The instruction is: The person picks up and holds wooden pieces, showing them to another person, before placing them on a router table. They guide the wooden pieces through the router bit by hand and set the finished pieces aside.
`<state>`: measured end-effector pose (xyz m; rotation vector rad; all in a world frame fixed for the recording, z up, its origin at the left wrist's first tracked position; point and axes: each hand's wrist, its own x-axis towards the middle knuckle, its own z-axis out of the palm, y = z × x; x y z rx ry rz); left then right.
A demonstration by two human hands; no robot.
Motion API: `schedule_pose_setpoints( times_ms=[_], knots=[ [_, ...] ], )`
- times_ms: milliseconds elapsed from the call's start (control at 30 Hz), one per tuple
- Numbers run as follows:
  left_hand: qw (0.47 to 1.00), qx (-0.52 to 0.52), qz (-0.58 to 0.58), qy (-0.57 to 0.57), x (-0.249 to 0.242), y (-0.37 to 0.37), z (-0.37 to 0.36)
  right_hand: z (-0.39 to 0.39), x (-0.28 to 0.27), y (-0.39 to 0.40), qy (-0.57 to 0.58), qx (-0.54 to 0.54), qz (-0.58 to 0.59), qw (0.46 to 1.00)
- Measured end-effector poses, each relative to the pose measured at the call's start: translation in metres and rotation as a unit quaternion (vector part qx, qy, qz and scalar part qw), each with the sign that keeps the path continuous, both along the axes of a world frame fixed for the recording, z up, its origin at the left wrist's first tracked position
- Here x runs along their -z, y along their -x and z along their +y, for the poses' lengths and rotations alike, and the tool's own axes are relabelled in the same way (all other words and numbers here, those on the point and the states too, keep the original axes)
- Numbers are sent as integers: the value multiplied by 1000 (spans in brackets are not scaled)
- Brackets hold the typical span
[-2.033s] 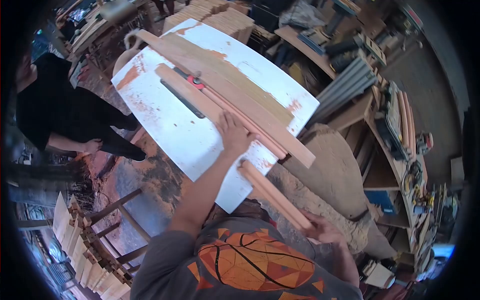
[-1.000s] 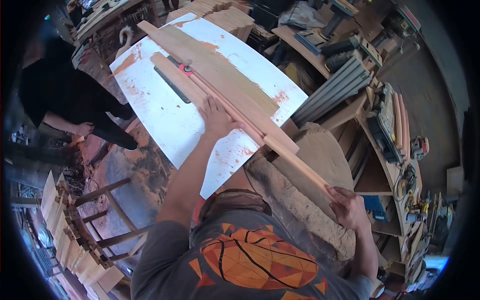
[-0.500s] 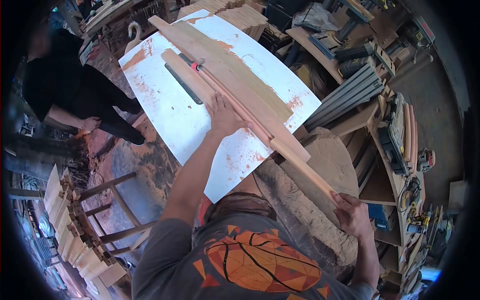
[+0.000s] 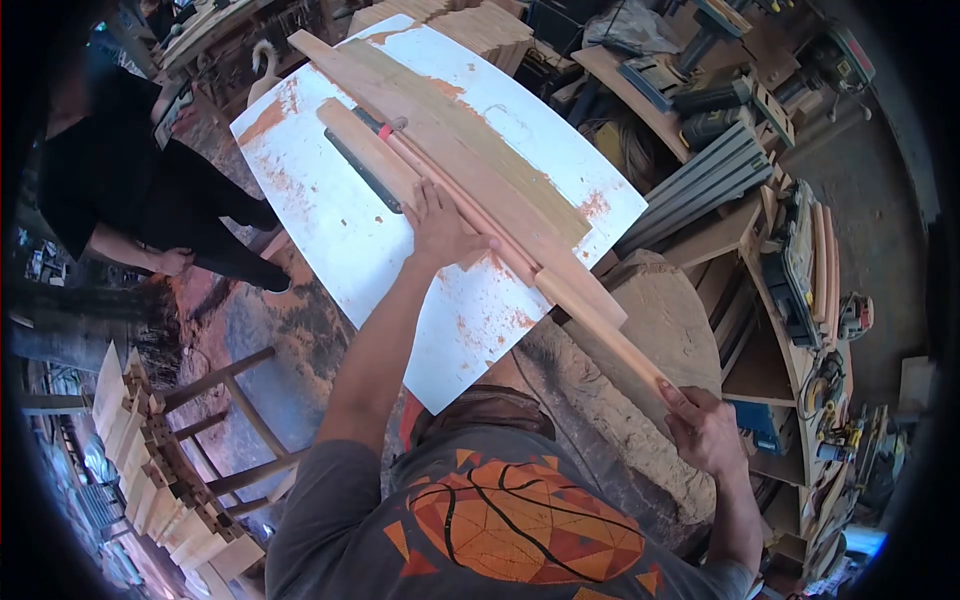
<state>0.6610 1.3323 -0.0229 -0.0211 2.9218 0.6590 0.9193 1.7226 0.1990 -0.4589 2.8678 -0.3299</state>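
My left hand (image 4: 443,230) lies with fingers outstretched over the lower end of a short wooden board (image 4: 365,150), its thumb reaching to a long wooden strip (image 4: 585,310). My right hand (image 4: 705,425) is closed around the strip's near end, thumb along its top, beyond the edge of the white tabletop (image 4: 350,255). The strip runs diagonally up the tabletop, beside a long wide plank (image 4: 500,175). Near its far end is a small red part (image 4: 386,131) with a grey knob. A dark slotted plate (image 4: 365,175) shows partly under the short board.
A person in dark clothes (image 4: 150,170) stands at the left. Reddish sawdust lies on the tabletop and floor. A large round log (image 4: 665,310) is under the strip on the right. Shelves with tools and grey bars (image 4: 690,190) line the right side; stacked wooden pieces (image 4: 165,480) stand lower left.
The view has shifted slightly. Both hands keep nearly the same places on the wood, and the person at the left has moved a little.
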Motion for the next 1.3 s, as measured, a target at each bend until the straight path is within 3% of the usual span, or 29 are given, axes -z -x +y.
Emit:
schedule_pose_setpoints(
  times_ms=[1300],
  knots=[
    [999, -2, 38, -14, 13, 34, -39, -40, -4, 39, -17, -31, 16, 999]
  ],
)
